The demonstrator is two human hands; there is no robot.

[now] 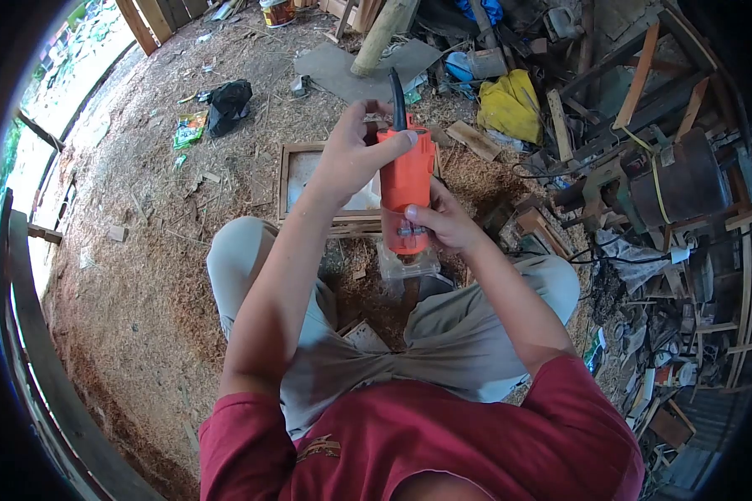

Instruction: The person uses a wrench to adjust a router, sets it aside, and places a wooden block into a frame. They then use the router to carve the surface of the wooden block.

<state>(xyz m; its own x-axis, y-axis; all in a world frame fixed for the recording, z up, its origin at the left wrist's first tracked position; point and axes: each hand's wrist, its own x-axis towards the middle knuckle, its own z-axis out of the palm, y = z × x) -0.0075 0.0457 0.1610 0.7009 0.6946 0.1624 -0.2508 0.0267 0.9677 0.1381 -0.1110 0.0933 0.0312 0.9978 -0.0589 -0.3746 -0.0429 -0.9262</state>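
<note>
An orange trim router (408,179) with a clear plastic base (409,263) is held over my lap, its black cord (397,96) rising from the far end. My left hand (355,154) is closed around the far end near the cord, thumb along the top. My right hand (447,221) grips the near end beside the clear base, with the thumb on the body. Beneath the router lies a wooden frame (286,179) with a pale panel inside, partly hidden by my left arm and the tool.
Wood shavings cover the ground (142,275). A black plastic bag (228,107) lies at the upper left. To the right are a yellow bag (511,108), a large motor (685,179) and piled scrap wood. A round post (384,37) stands beyond the frame.
</note>
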